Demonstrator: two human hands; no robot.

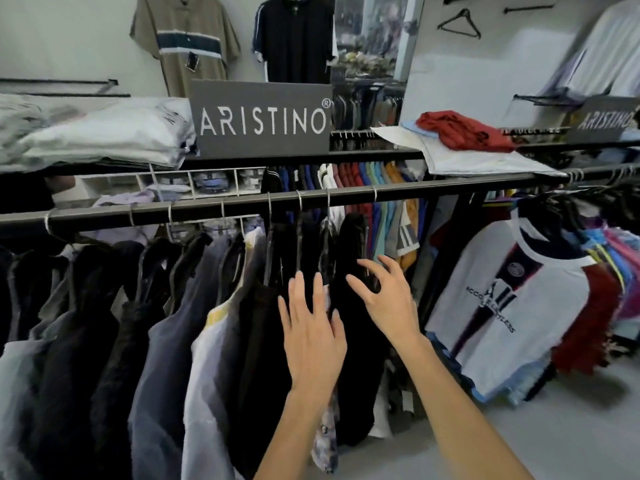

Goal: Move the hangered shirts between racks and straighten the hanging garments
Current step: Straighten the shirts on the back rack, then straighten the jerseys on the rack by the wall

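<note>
Both hands are at the dark shirts [349, 271] hanging near the right end of the rail [214, 207]. The left hand [313, 336] lies flat, fingers straight and spread, on the black cloth; it grips nothing. The right hand [389, 299] is just beside it, to the right and a bit higher, fingers loosely bent and apart, touching or almost touching the last black shirt; no real grasp is seen.

The rail runs left to right, rising slightly toward the right. The shirts hang straight down from it on hangers, packed side by side, mostly black, grey and navy. Left of the hands a pale shirt [221, 323] shows yellowish at the shoulder.

Right of the hands, well apart, a white T-shirt with red sleeves [512, 299] faces the camera; its print is only partly readable.

Above the hands, behind the rail, stands a grey sign [261, 119] reading "ARISTINO" with an ® mark. A 2nd sign [604, 119] far right has the same word, cut off. A red cloth [462, 131] lies on the shelf, folded white clothes [104, 136] at left.
</note>
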